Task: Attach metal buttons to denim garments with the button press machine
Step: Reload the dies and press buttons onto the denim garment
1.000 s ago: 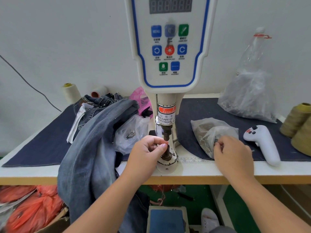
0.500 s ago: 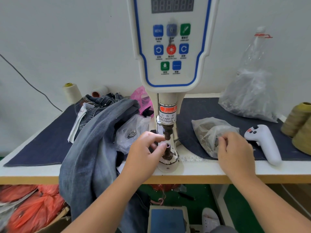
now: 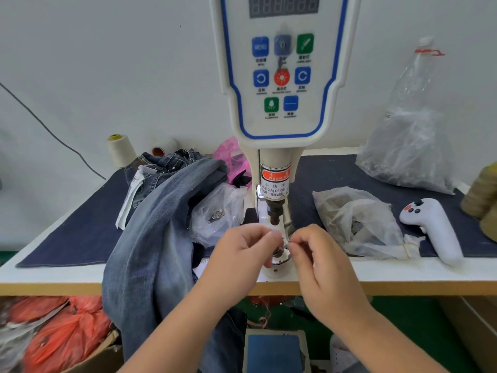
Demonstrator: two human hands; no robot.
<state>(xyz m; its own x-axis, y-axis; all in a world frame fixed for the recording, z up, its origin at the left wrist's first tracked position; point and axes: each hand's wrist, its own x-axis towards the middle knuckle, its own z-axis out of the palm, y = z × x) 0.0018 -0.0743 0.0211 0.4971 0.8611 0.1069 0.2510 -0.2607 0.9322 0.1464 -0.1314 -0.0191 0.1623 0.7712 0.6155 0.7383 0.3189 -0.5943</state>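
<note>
A: At the front of the tabletop (image 3: 376, 273), just below the plunger of the button press machine (image 3: 279, 84), both hands met over the lower die (image 3: 278, 258). The left hand (image 3: 243, 254) had its fingers curled, thumb and forefinger closed together near the die. The right hand (image 3: 320, 262) was also curled, with its fingertips pinched together just beside the die. I could not tell if either pinch really held a button; the part was too small and blurred.

B: How far was the task?

A: I judged it at the loading step. Something small and shiny sat on the die, maybe a button piece. No denim lay under the plunger. The jeans (image 3: 158, 232) hung over the left front edge of the tabletop, near the machine but not on the die. So placing the cloth and pressing were both left to do, as far as I could see.

B: And which way did the jeans lie?

A: Their long axis ran from the back of the tabletop toward the person, then down over the edge. Which end hung lowest I could not see. The bag of buttons (image 3: 357, 219) lay open to the right of the die, and another small bag (image 3: 217, 211) to the left.
</note>
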